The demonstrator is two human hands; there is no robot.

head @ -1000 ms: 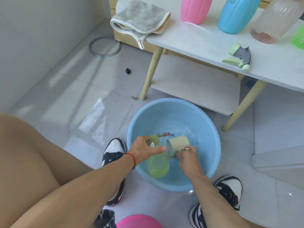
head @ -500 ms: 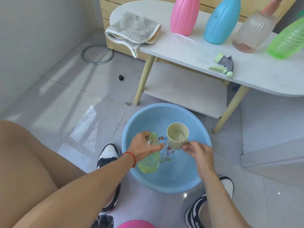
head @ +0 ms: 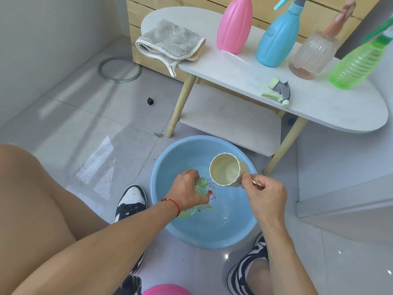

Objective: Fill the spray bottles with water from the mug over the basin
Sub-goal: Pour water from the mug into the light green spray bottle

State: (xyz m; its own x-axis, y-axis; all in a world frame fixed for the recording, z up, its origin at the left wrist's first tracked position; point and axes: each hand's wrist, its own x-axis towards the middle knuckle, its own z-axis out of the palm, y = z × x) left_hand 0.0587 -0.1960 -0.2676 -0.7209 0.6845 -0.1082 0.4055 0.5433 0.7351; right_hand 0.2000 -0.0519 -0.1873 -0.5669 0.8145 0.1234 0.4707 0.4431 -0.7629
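A light blue basin (head: 161, 167) with shallow water stands on the floor between my feet. My left hand (head: 187, 190) grips a yellow-green open spray bottle (head: 201, 185) by its neck over the basin. My right hand (head: 265, 195) holds a cream mug (head: 226, 171) by its handle, tilted with its mouth toward me, just right of and above the bottle's opening. On the white table (head: 244, 75) stand a pink bottle (head: 234, 26), a blue bottle (head: 278, 37), a clear ribbed bottle (head: 312, 54) and a green bottle (head: 357, 62). A loose green-grey spray head (head: 278, 92) lies on the table.
A folded grey cloth (head: 170, 43) hangs over the table's left end. A lower shelf (head: 229, 122) sits under the tabletop, just behind the basin. A grey ring (head: 119, 70) and a small black cube (head: 150, 101) lie on the tiled floor. Something pink (head: 165, 290) shows at the bottom edge.
My right hand has lifted the mug out of the basin's water and up beside the bottle's mouth. My left hand has kept hold of the bottle. The view has tilted up toward the table.
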